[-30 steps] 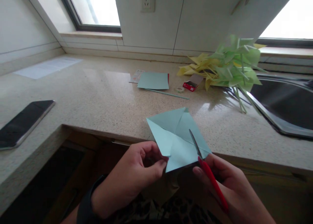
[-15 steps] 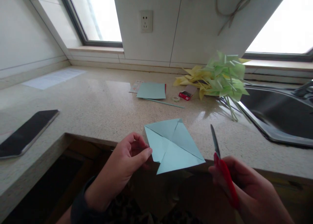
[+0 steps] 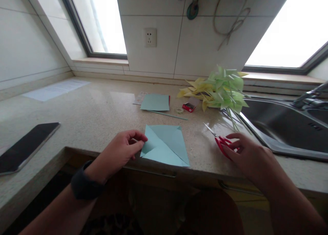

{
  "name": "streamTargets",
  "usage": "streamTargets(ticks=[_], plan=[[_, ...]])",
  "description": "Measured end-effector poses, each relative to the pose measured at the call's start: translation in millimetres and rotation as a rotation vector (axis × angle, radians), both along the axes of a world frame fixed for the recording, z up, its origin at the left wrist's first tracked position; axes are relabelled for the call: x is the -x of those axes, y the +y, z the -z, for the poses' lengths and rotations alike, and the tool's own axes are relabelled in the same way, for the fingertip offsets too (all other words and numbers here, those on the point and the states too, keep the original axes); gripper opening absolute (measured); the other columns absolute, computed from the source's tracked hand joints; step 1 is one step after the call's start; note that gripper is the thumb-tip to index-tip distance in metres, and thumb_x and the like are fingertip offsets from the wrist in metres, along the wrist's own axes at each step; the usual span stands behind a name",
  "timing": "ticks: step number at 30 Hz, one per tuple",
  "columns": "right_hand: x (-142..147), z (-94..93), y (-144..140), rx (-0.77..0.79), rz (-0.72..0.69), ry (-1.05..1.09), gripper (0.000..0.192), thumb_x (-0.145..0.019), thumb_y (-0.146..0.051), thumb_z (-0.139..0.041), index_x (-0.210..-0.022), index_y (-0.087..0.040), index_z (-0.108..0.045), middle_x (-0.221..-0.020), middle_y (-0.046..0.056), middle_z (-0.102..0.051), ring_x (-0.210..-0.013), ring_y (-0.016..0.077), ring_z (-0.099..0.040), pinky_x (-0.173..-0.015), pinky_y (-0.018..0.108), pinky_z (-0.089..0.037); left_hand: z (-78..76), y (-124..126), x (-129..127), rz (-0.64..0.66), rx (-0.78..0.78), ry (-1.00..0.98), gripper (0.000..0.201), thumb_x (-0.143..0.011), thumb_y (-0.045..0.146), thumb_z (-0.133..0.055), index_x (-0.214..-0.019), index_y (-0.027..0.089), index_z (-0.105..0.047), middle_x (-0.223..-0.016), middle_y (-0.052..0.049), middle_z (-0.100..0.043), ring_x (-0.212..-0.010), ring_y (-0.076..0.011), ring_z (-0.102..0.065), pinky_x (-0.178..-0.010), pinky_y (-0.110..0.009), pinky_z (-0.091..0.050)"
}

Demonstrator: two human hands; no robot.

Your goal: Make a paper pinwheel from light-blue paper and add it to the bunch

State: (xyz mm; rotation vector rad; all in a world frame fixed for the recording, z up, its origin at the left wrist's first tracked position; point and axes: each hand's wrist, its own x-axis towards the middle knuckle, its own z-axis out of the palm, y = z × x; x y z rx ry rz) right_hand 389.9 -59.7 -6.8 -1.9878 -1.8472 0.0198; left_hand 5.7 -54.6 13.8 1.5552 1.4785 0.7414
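A square of pale blue paper (image 3: 164,144) with diagonal cuts lies at the counter's front edge, its near side reaching the rim. My left hand (image 3: 125,148) pinches the paper's left edge between thumb and fingers. To the right, my right hand (image 3: 246,153) has its fingers on the red handles of a pair of scissors (image 3: 222,145), which rests low against the counter. The scissors' blades point away, up and to the left. Whether the fingers still pass through the handle loops is hard to see.
Farther back are a stack of blue paper (image 3: 155,102), a thin stick (image 3: 167,115), a tape ring (image 3: 179,110) and a small red box (image 3: 189,107). Green and yellow paper pinwheels (image 3: 225,88) lie beside the sink (image 3: 276,125). A phone (image 3: 28,146) is at left.
The scissors went from raised in my right hand down to the counter. My left hand brought the paper back and flatter onto the counter. The view tilted up.
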Motion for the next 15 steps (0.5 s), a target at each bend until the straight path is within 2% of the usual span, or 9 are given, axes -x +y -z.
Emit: streamTargets(ticks=[6,11,15], plan=[[8,-7.5,31,0.003,-0.159,-0.103,0.03,-0.092,-0.052,-0.057,-0.089,-0.025,-0.071,-0.064,0.004,-0.069,-0.054,0.0206,-0.063,-0.052,0.031,-0.039,-4.3,28,13,0.035,-0.124,0.185,0.027,-0.083,0.036,-0.063,-0.097,0.016,-0.074,-0.079,-0.003,-0.07,-0.067,-0.0176,-0.06,-0.06,-0.029,-0.043],[12,-7.4,51,-0.012,-0.293,-0.183,0.027,-0.095,-0.044,-0.054,-0.096,-0.025,-0.072,-0.077,0.007,-0.072,-0.063,0.0214,-0.064,-0.059,0.032,-0.042,-2.1,50,17,0.075,-0.186,0.308,0.024,-0.083,0.03,-0.06,-0.095,0.017,-0.076,-0.077,-0.004,-0.072,-0.07,-0.0204,-0.064,-0.064,-0.031,-0.046],[12,-5.6,58,-0.063,-0.359,-0.226,0.028,-0.097,-0.044,-0.051,-0.094,-0.025,-0.072,-0.078,0.007,-0.072,-0.067,0.0215,-0.066,-0.061,0.032,-0.043,-0.2,61,19,0.106,-0.255,0.393,0.022,-0.083,0.025,-0.057,-0.093,0.018,-0.075,-0.078,-0.004,-0.073,-0.071,-0.0211,-0.066,-0.068,-0.033,-0.048]])
